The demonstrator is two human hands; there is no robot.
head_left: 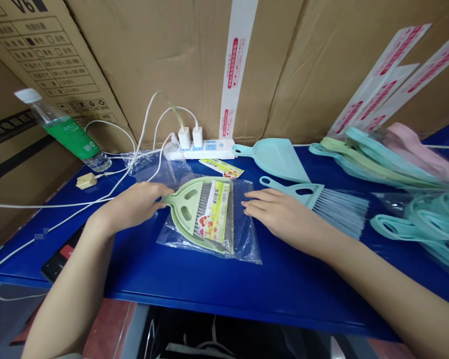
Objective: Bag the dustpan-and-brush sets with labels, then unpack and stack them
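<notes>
A pale green dustpan (183, 209), with a small brush (205, 212) and a printed card (214, 212) against it, lies inside a clear plastic bag (247, 239) near the middle of a blue table (209, 294). The person's left hand (132, 207) rests open at 9 o'clock, its fingertips touching the dustpan's handle without closing on it. The right hand (280, 214) lies flat and open at 3 o'clock, its fingertips on the bag and holding nothing. Just past it lies a teal brush (340, 209). A teal dustpan (275, 158) sits at 1 o'clock, a white power strip (198, 149) at 12 o'clock, a pile of bagged dustpans (377, 159) at 2 o'clock, and a water bottle (67, 134) at 10 o'clock, leaning against a cardboard box (172, 60).
</notes>
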